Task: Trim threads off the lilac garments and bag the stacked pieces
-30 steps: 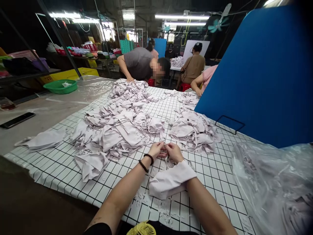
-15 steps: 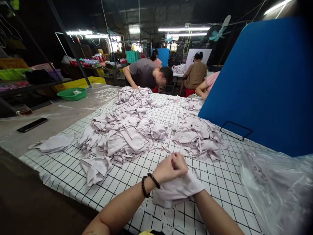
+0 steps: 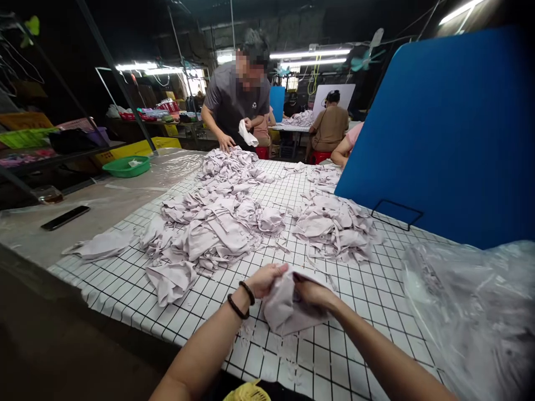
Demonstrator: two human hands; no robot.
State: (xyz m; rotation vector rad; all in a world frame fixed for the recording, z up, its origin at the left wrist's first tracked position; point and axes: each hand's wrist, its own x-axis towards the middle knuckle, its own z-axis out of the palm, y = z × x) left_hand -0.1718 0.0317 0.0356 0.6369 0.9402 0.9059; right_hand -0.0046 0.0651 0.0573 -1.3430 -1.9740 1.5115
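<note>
While left fingers (image 3: 277,270), beyond two bracelets (image 3: 248,291), pinch one cloth (image 3: 280,314), the right hand's (image 3: 311,292) half-hidden grip is unclear.

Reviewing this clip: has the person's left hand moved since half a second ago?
Yes. Judged against the blue board, the left hand has moved leftward, away from the right hand, to the light cloth's edge.
</note>
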